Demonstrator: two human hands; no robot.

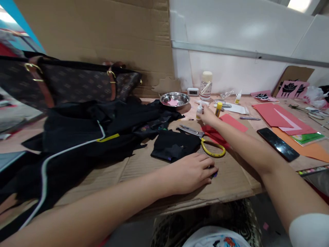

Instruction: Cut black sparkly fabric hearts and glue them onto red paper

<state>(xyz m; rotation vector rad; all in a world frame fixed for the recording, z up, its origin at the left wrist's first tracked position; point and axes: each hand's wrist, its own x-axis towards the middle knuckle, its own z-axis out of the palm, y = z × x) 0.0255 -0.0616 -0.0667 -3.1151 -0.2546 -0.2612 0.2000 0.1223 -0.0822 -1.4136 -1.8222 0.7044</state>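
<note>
Looks partway along on the surface (188, 113), with cardboard (233, 181) open toward the right and front edges. Includes folded black cloth (175, 142), scissors (199, 133) at its far edge, left hand (192, 171) curled, right hand (206, 115) gripping a white bottle (199, 111) not yet over the cloth, a cut pink star (172, 102), and, perhaps pinched in the left, something purple (215, 174).

white wall panels (218, 27), grey rail (231, 51) | upright cardboard sheet (102, 34) left | bright light (300, 5) upper right | grey floor (272, 211)
</note>
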